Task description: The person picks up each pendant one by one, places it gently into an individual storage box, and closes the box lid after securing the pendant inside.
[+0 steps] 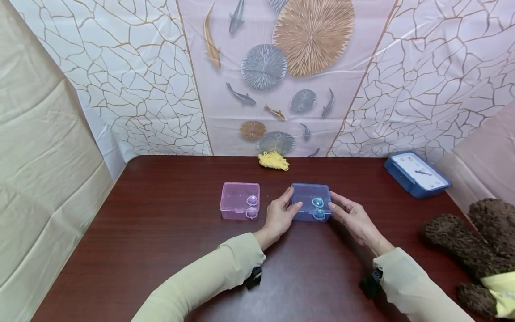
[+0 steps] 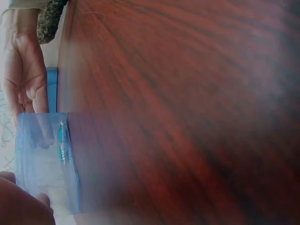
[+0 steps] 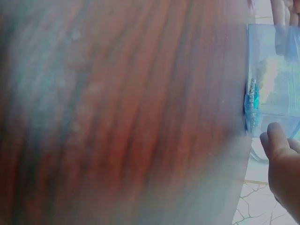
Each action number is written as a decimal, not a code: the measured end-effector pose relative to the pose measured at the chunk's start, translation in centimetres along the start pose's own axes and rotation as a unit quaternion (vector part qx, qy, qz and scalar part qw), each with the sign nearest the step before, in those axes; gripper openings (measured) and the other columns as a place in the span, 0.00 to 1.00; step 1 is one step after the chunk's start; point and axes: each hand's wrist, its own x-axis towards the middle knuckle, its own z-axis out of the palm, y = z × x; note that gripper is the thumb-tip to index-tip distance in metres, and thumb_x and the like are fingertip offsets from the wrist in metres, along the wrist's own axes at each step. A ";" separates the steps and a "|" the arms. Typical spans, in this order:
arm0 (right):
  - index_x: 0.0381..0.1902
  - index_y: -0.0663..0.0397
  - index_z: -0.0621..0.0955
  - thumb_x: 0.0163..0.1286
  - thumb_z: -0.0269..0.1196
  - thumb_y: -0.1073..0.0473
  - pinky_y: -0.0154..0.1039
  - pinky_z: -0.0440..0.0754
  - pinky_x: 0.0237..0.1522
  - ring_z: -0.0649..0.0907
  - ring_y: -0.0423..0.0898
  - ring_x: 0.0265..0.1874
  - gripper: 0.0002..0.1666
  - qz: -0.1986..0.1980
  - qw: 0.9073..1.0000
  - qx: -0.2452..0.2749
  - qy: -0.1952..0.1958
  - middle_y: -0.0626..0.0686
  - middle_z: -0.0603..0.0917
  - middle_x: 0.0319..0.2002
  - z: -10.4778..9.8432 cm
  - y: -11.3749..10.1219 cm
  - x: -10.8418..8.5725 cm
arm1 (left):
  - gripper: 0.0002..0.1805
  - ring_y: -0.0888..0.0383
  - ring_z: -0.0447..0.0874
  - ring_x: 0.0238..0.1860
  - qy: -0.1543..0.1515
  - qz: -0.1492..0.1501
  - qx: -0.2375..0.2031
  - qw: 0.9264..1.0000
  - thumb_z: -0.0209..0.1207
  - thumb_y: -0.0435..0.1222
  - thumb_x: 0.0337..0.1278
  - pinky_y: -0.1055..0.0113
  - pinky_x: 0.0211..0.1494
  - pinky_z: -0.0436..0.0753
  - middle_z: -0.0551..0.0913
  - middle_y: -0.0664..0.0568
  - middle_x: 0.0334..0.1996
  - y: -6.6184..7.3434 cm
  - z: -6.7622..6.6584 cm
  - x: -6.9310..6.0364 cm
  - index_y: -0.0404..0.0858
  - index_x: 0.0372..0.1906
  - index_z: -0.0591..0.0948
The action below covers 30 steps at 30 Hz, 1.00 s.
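Observation:
A translucent blue plastic box (image 1: pixel 302 197), lid down, is between the two hands on the dark wood table. Inside it shows a turquoise gem piece (image 1: pixel 318 202) with a pale beaded rim. My left hand (image 1: pixel 277 218) grips the box's left side, thumb at the front and fingers further back. On the opposite side my right hand (image 1: pixel 356 219) holds it the same way. The left wrist view shows the gem piece (image 2: pixel 62 141) low in the box. Left of the hands stands a translucent pink box (image 1: pixel 234 195), closed, with a lilac gem piece (image 1: pixel 252 201) inside.
Behind the boxes lies a yellow yarn bundle (image 1: pixel 273 160) near the table's back edge. A blue-framed clock (image 1: pixel 420 172) sits at the back right. Along the right edge is a brown plush toy (image 1: pixel 458 243) with a yellow part. Patterned cloth (image 1: pixel 161 80) hangs behind the table.

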 end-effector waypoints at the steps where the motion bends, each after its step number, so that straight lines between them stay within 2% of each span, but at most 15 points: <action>1: 0.72 0.61 0.56 0.72 0.54 0.53 0.24 0.75 0.51 0.76 0.30 0.50 0.36 -0.001 1.000 0.000 0.000 0.64 0.61 0.69 0.0 0.0 0.0 | 0.28 0.50 0.67 0.64 0.000 0.000 -0.004 1.000 0.59 0.30 0.59 0.66 0.62 0.71 0.66 0.41 0.66 0.0 0.0 0.0 0.28 0.64 0.67; 10: 0.72 0.63 0.55 0.73 0.53 0.54 0.24 0.74 0.52 0.77 0.29 0.50 0.36 -0.007 1.000 0.016 -0.006 0.66 0.59 0.69 0.3 -0.1 -0.6 | 0.28 0.50 0.67 0.64 0.002 0.005 -0.009 1.000 0.60 0.29 0.58 0.64 0.62 0.71 0.66 0.41 0.66 -0.2 0.1 -0.6 0.28 0.63 0.68; 16: 0.72 0.61 0.55 0.73 0.53 0.53 0.23 0.74 0.52 0.76 0.30 0.50 0.36 -0.018 1.000 -0.011 -0.008 0.65 0.60 0.69 0.1 -0.2 -0.5 | 0.28 0.51 0.69 0.63 0.011 0.020 0.022 1.000 0.61 0.29 0.57 0.64 0.61 0.73 0.68 0.42 0.65 -0.1 0.2 -0.4 0.29 0.63 0.69; 21: 0.72 0.60 0.55 0.72 0.53 0.52 0.23 0.74 0.51 0.77 0.33 0.51 0.37 -0.016 0.999 -0.033 -0.013 0.64 0.61 0.69 -0.4 0.0 0.0 | 0.28 0.51 0.70 0.62 0.014 0.011 0.044 0.999 0.61 0.29 0.56 0.67 0.58 0.75 0.70 0.42 0.63 0.0 0.4 0.3 0.29 0.62 0.70; 24: 0.72 0.60 0.56 0.72 0.54 0.53 0.23 0.75 0.50 0.78 0.34 0.50 0.37 -0.014 0.999 -0.044 -0.009 0.65 0.62 0.69 -0.5 0.2 -0.1 | 0.29 0.50 0.71 0.61 0.004 -0.002 0.055 0.999 0.62 0.30 0.56 0.66 0.57 0.75 0.71 0.40 0.62 0.0 0.3 0.5 0.29 0.63 0.69; 27: 0.71 0.63 0.55 0.72 0.54 0.53 0.23 0.75 0.50 0.77 0.33 0.51 0.37 -0.020 0.998 -0.052 -0.008 0.67 0.61 0.69 -0.8 0.1 -0.1 | 0.31 0.50 0.71 0.62 -0.015 -0.010 0.089 0.996 0.61 0.34 0.58 0.65 0.58 0.75 0.70 0.41 0.63 0.8 -0.4 0.6 0.32 0.66 0.67; 30: 0.71 0.67 0.54 0.74 0.51 0.52 0.27 0.75 0.52 0.76 0.43 0.58 0.37 -0.038 0.997 -0.070 0.011 0.69 0.59 0.69 -1.3 -0.3 0.1 | 0.33 0.50 0.69 0.64 -0.047 0.001 0.139 0.989 0.59 0.40 0.61 0.62 0.63 0.72 0.67 0.45 0.66 2.9 -2.0 0.8 0.36 0.69 0.63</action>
